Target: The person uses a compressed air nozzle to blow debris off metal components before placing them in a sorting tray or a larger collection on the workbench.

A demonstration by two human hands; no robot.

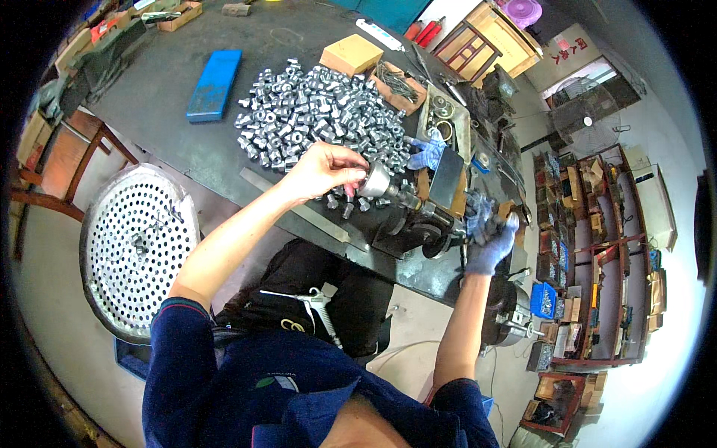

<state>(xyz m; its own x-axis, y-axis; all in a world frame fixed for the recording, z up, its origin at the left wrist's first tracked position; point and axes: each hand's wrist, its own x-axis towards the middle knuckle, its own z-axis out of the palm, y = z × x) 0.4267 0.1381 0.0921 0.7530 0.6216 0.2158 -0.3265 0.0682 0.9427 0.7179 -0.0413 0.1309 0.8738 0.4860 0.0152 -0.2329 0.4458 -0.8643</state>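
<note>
A small bench machine (424, 230) with a spindle and dark round wheels stands at the table's front edge. My bare left hand (321, 175) is closed in a pinch at the left end of its silvery round head (376, 180); whatever lies between the fingertips is hidden. A bit of red shows just under those fingers. On my right hand (489, 239) is a blue-grey glove, its fingers curled at the machine's right end around a part I cannot make out. A large heap of shiny metal fittings (310, 112) spreads behind the left hand.
Behind the fittings stand a yellow box (351, 54) and an open box of thin metal pins (397, 86). A blue case (215, 86) lies left of the heap. A spare blue glove (427, 151) rests beside a dark flat block (447, 178). An air gun (317, 306) lies across my lap.
</note>
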